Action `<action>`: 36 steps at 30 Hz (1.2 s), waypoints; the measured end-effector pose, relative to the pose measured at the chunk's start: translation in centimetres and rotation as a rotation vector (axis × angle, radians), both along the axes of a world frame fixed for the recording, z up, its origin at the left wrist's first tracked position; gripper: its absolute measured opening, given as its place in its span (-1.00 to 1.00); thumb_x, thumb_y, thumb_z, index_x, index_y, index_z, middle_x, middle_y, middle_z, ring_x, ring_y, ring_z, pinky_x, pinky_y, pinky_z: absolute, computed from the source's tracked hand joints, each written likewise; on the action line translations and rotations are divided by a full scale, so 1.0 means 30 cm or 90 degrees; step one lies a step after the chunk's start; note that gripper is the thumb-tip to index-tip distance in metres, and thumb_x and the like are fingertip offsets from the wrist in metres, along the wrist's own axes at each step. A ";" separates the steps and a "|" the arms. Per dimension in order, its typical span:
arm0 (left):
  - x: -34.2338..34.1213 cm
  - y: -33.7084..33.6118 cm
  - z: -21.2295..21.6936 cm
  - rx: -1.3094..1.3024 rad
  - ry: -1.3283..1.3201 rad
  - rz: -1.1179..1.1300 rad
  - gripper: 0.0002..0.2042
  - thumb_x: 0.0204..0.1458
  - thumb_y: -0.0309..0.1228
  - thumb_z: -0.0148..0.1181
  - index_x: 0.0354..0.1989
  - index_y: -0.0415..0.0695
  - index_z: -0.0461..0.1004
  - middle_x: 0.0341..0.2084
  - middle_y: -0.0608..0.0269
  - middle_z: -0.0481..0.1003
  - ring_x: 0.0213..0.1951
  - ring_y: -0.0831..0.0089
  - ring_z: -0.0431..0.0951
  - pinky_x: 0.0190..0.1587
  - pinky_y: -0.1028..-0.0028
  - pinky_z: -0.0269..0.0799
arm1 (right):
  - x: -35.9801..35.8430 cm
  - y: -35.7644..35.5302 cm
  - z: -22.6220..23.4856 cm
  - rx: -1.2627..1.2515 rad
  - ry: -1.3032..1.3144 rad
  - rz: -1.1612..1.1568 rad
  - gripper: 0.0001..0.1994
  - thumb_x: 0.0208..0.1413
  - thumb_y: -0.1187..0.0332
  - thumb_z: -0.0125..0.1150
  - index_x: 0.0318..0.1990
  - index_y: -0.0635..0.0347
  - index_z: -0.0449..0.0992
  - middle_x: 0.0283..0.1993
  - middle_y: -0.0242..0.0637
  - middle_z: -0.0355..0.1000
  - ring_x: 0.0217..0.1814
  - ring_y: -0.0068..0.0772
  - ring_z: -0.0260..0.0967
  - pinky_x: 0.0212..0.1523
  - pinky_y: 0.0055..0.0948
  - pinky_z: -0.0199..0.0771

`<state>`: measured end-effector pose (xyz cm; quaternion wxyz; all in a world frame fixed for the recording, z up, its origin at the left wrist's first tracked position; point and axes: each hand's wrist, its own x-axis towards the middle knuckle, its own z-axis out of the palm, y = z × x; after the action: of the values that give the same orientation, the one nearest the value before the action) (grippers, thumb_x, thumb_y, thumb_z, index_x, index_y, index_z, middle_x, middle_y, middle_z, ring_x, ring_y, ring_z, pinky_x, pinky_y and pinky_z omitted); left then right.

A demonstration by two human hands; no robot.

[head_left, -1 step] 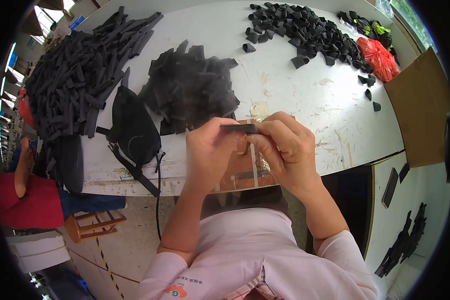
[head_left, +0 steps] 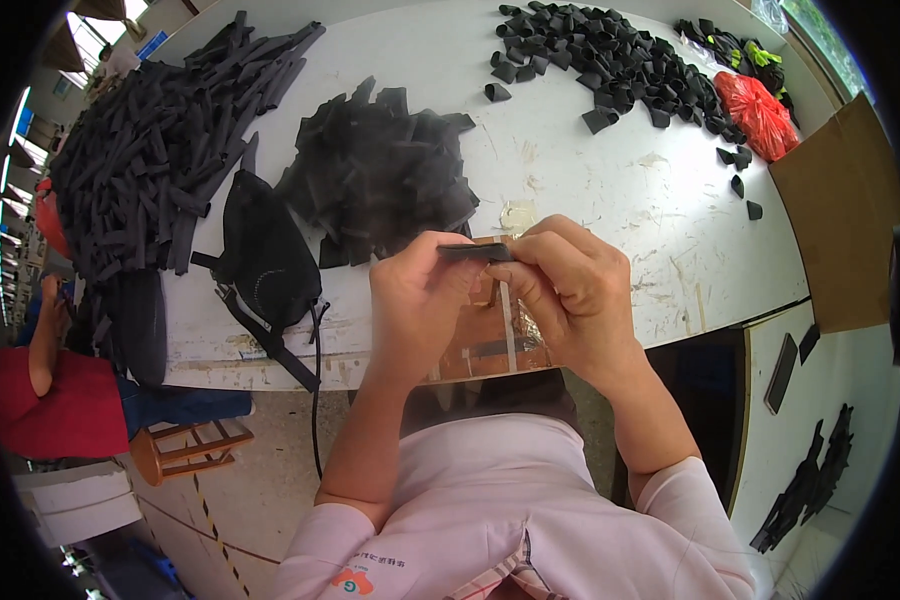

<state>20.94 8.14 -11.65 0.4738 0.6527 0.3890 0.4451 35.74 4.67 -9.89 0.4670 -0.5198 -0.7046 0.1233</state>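
- A worker's left hand (head_left: 417, 300) and right hand (head_left: 570, 290) meet above the near edge of a white table (head_left: 610, 200), both pinched on a small black strip (head_left: 475, 252) held level between the fingertips, close enough to inspect.
- Stock lies sorted within reach: long black strips (head_left: 150, 160) far left, flat dark pieces (head_left: 380, 170) ahead, folded loops (head_left: 620, 60) far right.
- A black bag (head_left: 260, 255) droops over the table's edge.

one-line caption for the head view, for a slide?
Both hands, left hand and right hand, pinch a short black strip above a white table heaped with black pieces.
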 end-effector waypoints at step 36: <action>-0.044 -0.110 -0.140 -0.403 -0.260 -0.072 -0.94 -0.07 -0.59 0.11 -0.43 -0.34 0.43 -0.62 0.16 0.47 -0.64 0.54 0.46 -0.62 0.62 0.44 | -0.088 -0.149 -0.168 -0.191 0.285 -0.028 -0.77 -0.22 0.51 0.29 -0.32 0.30 0.46 -0.39 -0.27 0.38 -0.46 -0.51 0.36 -0.47 -0.59 0.40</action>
<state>19.62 4.84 -15.84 0.7435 0.3926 0.3681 0.3970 33.10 0.20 -14.94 0.5315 -0.5583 -0.5461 0.3279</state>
